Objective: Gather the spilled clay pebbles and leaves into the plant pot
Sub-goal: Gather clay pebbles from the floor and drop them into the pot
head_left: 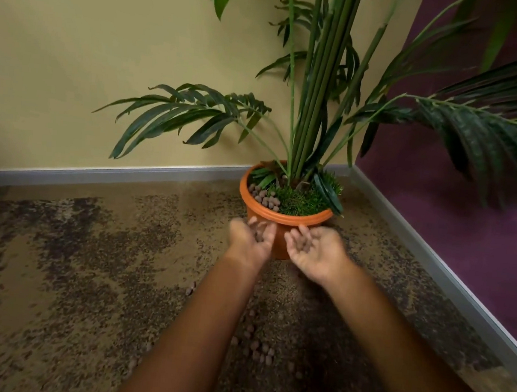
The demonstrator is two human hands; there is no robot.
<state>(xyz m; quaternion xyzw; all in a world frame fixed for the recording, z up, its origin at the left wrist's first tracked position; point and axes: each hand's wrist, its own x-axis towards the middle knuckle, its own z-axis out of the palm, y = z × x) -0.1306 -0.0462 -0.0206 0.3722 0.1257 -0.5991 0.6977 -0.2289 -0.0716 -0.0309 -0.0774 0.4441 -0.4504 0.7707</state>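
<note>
An orange plant pot [292, 220] stands on the carpet in the room's corner, with a tall palm-like plant [318, 85] growing from it. Clay pebbles [265, 198] lie in its left part beside green moss, and a dark leaf [327, 193] leans over the right rim. My left hand [247, 241] is just in front of the pot, its fingers curled round a few pebbles. My right hand [319, 252] is beside it, palm up and cupped, with pebbles resting on the palm. Several spilled pebbles [258, 349] lie on the carpet between my forearms.
The mottled brown carpet [94, 275] spreads to the left. A yellow wall [106, 57] and a purple wall [455, 213] with grey skirting meet behind the pot. Long fronds [487, 137] hang over the right side. One stray pebble [191, 288] lies left of my left forearm.
</note>
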